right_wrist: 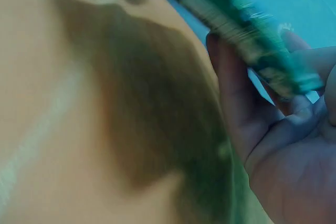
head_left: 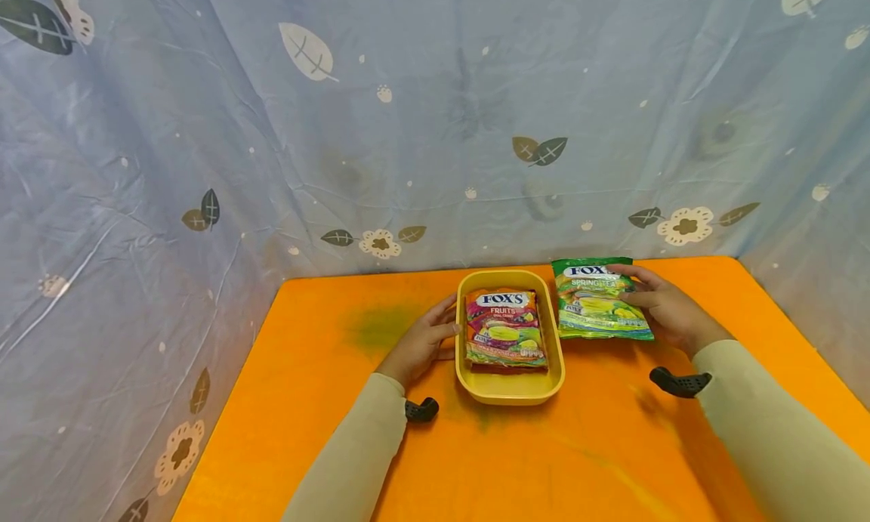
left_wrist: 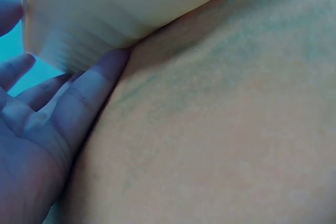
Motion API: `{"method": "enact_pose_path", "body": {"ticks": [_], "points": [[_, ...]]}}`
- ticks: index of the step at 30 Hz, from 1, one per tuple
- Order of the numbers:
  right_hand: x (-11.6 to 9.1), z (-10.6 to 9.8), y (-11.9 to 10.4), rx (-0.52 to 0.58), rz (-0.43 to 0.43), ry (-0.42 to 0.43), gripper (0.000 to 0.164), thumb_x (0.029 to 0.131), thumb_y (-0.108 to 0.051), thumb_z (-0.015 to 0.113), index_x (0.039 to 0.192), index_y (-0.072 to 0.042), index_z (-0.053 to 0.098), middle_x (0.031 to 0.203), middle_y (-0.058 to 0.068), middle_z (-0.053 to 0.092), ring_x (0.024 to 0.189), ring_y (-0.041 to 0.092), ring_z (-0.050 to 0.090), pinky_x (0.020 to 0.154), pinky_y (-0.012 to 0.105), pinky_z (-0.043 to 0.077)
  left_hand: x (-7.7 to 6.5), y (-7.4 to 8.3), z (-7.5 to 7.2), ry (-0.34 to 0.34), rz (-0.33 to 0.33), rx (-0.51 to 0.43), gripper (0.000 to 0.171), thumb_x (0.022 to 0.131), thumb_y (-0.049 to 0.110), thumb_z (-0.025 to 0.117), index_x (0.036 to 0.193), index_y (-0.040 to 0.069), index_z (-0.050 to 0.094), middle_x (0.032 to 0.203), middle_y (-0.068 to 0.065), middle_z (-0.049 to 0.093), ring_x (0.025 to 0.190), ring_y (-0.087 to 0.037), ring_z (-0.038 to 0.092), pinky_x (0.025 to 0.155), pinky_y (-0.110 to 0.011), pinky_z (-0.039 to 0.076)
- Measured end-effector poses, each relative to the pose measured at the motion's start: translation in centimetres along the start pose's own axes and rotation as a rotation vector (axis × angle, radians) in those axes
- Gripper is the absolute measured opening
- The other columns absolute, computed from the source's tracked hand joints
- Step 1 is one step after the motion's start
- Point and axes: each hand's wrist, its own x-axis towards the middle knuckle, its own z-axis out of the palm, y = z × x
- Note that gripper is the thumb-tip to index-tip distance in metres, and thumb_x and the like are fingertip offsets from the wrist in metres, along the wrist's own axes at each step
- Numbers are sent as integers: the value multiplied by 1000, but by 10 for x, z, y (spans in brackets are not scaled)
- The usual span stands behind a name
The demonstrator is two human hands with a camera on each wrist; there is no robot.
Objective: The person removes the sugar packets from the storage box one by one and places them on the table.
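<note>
A yellow plastic tray [head_left: 510, 390] stands near the back of the table in the head view. In it lies an orange and red bag of Fox's Fruits candy [head_left: 504, 329]. My left hand [head_left: 424, 342] is at the tray's left side, its extended fingertips touching the outer wall; the left wrist view shows the thumb [left_wrist: 86, 100] against the tray's lower edge [left_wrist: 136, 9]. My right hand [head_left: 669, 310] grips a green bag of Fox's Spring Tea candy [head_left: 594, 303] by its right side, just right of the tray. The right wrist view shows this bag edge-on between thumb and fingers.
An orange cloth [head_left: 326, 431] covers the table, with a greenish stain [head_left: 384, 325] left of the tray. Light blue curtains [head_left: 421, 129] with leaf and flower prints hang behind and at both sides. A black band piece [head_left: 680, 383] sticks out by the right wrist.
</note>
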Motion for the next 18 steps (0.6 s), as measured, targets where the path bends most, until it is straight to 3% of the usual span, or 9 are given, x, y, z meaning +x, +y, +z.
{"method": "enact_pose_path", "body": {"ticks": [3,7,14,18], "points": [[0,-4,5,116,28,-14,52,114,0,51,161,-22,50,143,6,49,102,18,69,85,32,62,0,0,0,4,-5,4,72,109,14,63,173,25,34,173,-7,37,148,-32,49,101,-56,57],[0,-4,11,138,67,-36,53,114,1,50,161,-22,50,136,1,56,106,20,72,88,37,63,0,1,1,2,-9,2,72,109,13,62,173,26,34,172,-5,38,148,-31,49,102,-56,57],[3,2,13,29,123,17,52,114,-2,51,160,-27,51,150,16,41,104,19,72,88,37,63,1,1,1,2,-8,6,73,108,15,63,174,25,32,173,-8,36,148,-33,49,102,-56,57],[2,0,10,-44,145,35,53,115,-9,55,164,-26,45,149,18,42,101,19,71,86,38,64,0,0,0,9,-10,0,73,108,15,63,174,25,33,173,-8,37,147,-33,50,101,-56,57]]}}
